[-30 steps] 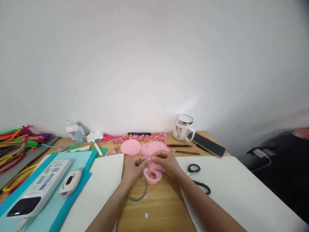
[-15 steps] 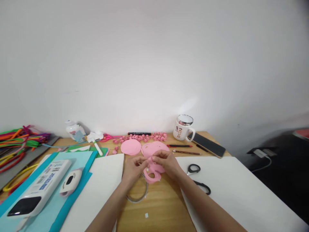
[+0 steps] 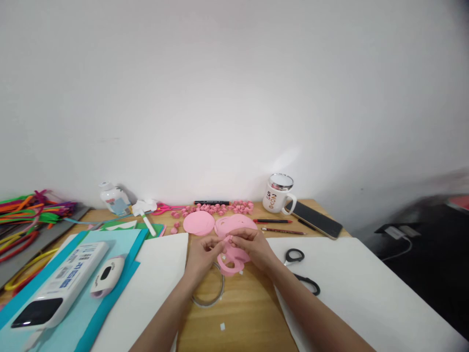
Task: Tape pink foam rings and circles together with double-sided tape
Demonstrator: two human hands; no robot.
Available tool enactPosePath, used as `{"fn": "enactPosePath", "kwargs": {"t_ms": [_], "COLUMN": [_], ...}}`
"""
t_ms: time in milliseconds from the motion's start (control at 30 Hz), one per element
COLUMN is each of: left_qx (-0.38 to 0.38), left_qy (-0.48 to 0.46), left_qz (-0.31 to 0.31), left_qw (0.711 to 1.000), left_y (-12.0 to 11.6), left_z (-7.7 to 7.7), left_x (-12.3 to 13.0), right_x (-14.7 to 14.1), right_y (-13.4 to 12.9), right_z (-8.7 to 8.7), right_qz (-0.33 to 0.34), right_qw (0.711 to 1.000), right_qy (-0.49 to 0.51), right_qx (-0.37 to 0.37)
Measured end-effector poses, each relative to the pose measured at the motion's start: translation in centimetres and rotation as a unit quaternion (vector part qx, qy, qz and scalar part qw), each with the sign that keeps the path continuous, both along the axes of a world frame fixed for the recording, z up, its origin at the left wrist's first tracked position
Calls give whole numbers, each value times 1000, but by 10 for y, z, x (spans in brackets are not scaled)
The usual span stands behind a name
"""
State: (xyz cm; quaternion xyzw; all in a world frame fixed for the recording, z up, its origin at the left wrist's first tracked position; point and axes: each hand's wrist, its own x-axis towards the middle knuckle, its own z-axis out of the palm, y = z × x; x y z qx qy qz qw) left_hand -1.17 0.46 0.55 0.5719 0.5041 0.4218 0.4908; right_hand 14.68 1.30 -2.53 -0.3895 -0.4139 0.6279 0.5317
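Note:
Both hands meet over the middle of the table, pinching a curled pink paper strip (image 3: 230, 267) whose loops hang below the fingers. My left hand (image 3: 205, 252) is closed on its left side, and my right hand (image 3: 252, 246) is closed on the upper right. Fingertips hide the exact spot being gripped. Behind them lie flat pink paper circles (image 3: 199, 223) and another pink stack with cut lines (image 3: 234, 224). A roll of tape (image 3: 208, 299) rests beneath my left wrist, and a small white square (image 3: 222, 326) lies nearer me.
Black-handled scissors (image 3: 308, 283) lie by my right forearm on white paper (image 3: 351, 288). Small pink rolled pieces (image 3: 220, 209), a mug (image 3: 278, 195), a pencil (image 3: 284, 231) and a phone (image 3: 317, 221) line the back. Leftward are a white device (image 3: 69, 278) and pipe cleaners (image 3: 32, 215).
The hanging loop of the pink paper strip has drawn up slightly and narrowed. Both hands keep nearly the same place.

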Motion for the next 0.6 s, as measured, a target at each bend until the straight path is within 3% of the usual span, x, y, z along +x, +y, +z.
{"fn": "enactPosePath", "kwargs": {"t_ms": [400,600], "left_qx": [-15,-12], "left_qy": [-3,7], "left_qz": [-18,-17], "left_qw": [1000,1000], "left_y": [-1,-2], "left_z": [1,4], "left_x": [1,2], "right_x": [0,-1], "right_y": [0,2], "right_z": [2,-2], "right_qz": [-21,13], "right_qw": [999,1000], "right_qy": [-34,-6], "right_qx": [4,12]}}
